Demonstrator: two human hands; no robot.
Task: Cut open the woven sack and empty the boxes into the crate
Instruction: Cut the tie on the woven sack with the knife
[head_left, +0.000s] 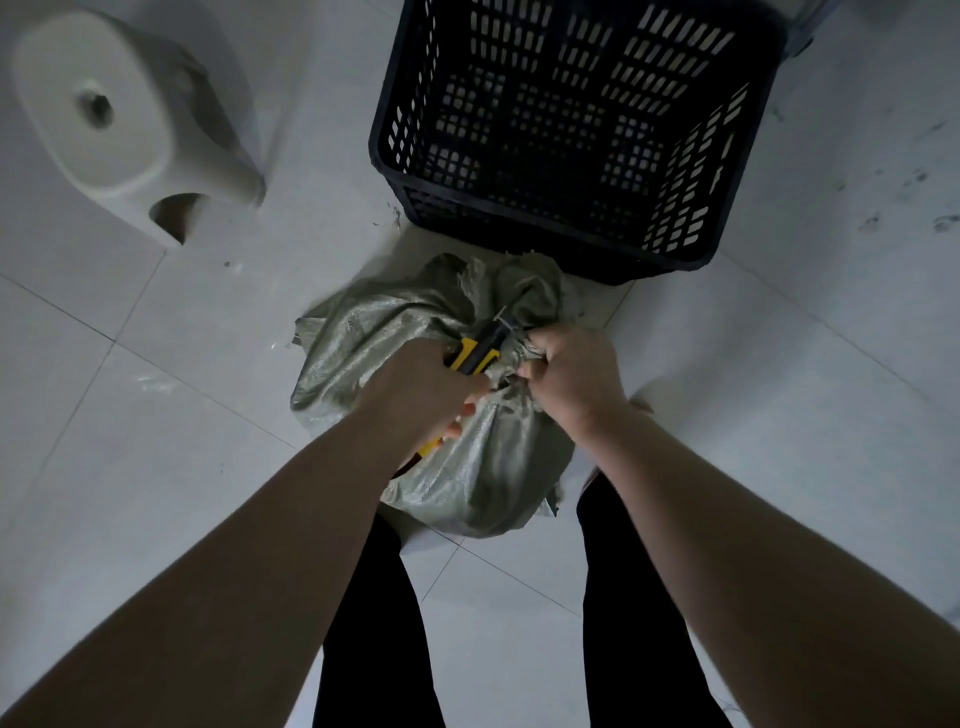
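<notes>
Grey-green woven sack (483, 467), just one, bulges at frame centre on the tiled floor (156, 415); I cannot see what it holds. My right hand (571, 374) is clenched around its bunched neck. My left hand (415, 387) is wrapped around one yellow-and-black utility knife (480, 345), whose tip sits at that neck. One dark slotted crate (384, 156) stands just beside the sack, upper centre, its perforated bottom showing. One white stool (104, 104) lies tipped over at upper left.
</notes>
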